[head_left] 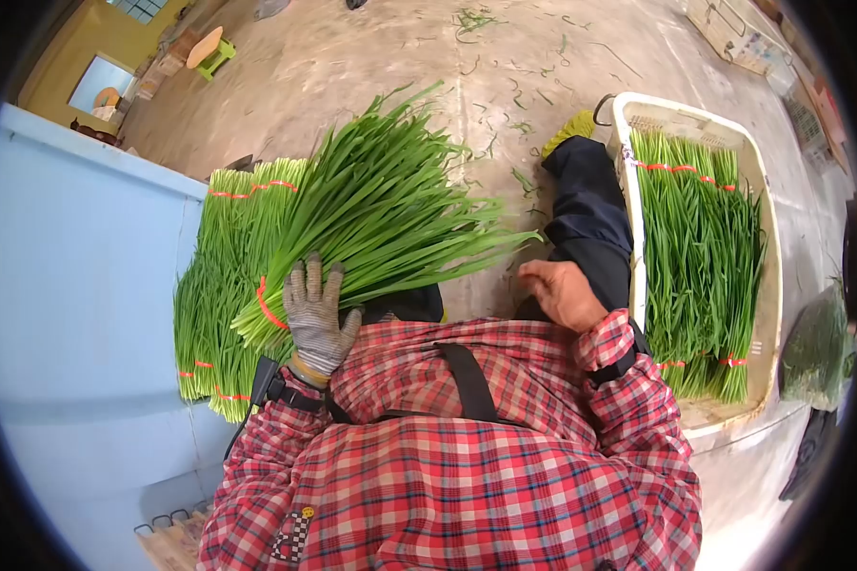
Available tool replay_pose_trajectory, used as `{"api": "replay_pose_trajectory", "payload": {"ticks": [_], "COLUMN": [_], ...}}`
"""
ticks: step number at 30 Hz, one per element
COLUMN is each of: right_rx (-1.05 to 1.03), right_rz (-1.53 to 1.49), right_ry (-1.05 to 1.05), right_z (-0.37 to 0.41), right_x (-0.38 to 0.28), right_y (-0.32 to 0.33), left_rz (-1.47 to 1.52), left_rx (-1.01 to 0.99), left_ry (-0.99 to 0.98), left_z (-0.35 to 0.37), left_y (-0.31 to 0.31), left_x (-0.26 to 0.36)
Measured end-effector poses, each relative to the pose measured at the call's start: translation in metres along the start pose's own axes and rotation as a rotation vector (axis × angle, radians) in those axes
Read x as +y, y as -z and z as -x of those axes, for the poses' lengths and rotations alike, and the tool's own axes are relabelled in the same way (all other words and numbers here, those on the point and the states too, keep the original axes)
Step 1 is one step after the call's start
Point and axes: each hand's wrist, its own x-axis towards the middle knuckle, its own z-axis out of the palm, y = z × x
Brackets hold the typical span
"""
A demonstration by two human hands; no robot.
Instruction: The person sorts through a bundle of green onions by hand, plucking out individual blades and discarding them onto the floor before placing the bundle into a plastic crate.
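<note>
My left hand (320, 319), in a grey striped glove, lies with fingers stretched out across a bunch of garlic chives (381, 200). An orange-red band (270, 305) circles that bunch near its pale stems. Its green leaves fan up and to the right over my lap. Beneath and left of it is a pile of banded chives (224, 276). My bare right hand (567, 293) hovers near the leaf tips, above my right leg, apart from the bunch. Its fingers are curled in; whether they hold anything is hidden.
To my right stands a white plastic crate (776, 285) holding banded chives (695, 266). A blue panel (86, 285) rises at the left. Loose leaf scraps (519, 124) litter the concrete floor. A small green-legged stool (214, 52) stands far left, and a bag of greens (814, 352) lies beyond the crate.
</note>
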Motion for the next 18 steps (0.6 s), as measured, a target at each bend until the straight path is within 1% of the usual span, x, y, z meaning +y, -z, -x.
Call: {"api": "replay_pose_trajectory", "payload": {"ticks": [1, 3, 4, 5, 7, 8, 9, 11, 13, 14, 16, 17, 18], "right_rx": [-0.001, 0.163, 0.241, 0.268, 0.296, 0.287, 0.281, 0.22, 0.227, 0.225, 0.192, 0.187, 0.121], "right_rz": [0.002, -0.286, -0.432, -0.518, -0.542, -0.446, -0.448, -0.197, -0.126, -0.125, -0.18, -0.181, -0.257], "right_ry": [0.0, -0.057, -0.074, -0.049, -0.01, 0.059, 0.074, 0.412, 0.504, 0.514, 0.349, 0.359, 0.252], "right_z": [-0.002, -0.007, -0.011, -0.017, -0.032, -0.043, -0.054, -0.077, -0.108, -0.12, -0.14, -0.146, -0.15], "right_x": [0.004, 0.009, -0.008, -0.013, -0.036, -0.043, -0.056, -0.095, -0.101, -0.099, -0.1, -0.103, -0.106], "right_y": [0.005, 0.015, 0.025, 0.032, 0.04, 0.037, 0.033, 0.022, -0.009, -0.023, -0.044, -0.049, -0.053], "left_rz": [-0.003, 0.004, 0.005, 0.002, -0.007, -0.017, -0.016, -0.019, 0.001, 0.0, -0.005, -0.006, -0.02], "left_rx": [0.032, 0.036, 0.04, 0.043, 0.007, 0.014, -0.001, -0.002, -0.022, -0.022, -0.019, -0.026, -0.035], "left_ry": [-0.007, -0.009, -0.011, -0.002, -0.022, -0.013, -0.008, 0.001, -0.016, -0.019, -0.014, -0.014, -0.007], "left_z": [0.001, 0.004, 0.005, 0.006, 0.006, 0.005, 0.005, 0.004, 0.003, 0.003, 0.003, 0.003, 0.004], "left_y": [-0.001, -0.004, -0.004, -0.004, -0.002, 0.0, 0.001, 0.003, 0.003, 0.004, 0.003, 0.002, 0.002], "left_x": [-0.001, -0.003, -0.003, -0.004, -0.004, -0.004, -0.002, -0.003, -0.002, -0.002, -0.002, -0.002, -0.002]}}
